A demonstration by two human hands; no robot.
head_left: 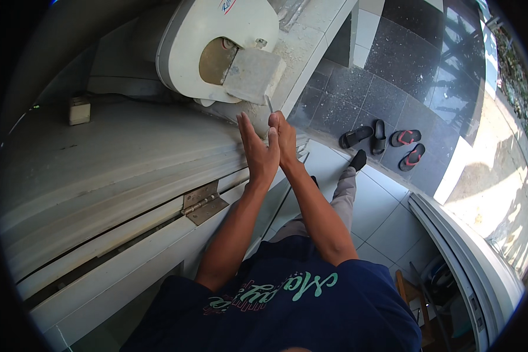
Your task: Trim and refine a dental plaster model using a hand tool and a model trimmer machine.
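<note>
Our thin metal tool [269,105] could skid on the grey plate [255,76] if our grip turns.
Leftmost sits a small pale box [80,111], then the white machine [185,76] bearing the plate, and a metal hinge [205,203]. Our left hand [258,146], fingers straight and seemingly empty, might block a slip; beside it our right hand [284,138] curls round the tool, whose tip is at the plate's lower corner, contact unclear. Farther right, black slides [356,137] and flip-flops [412,157] could trip us.
</note>
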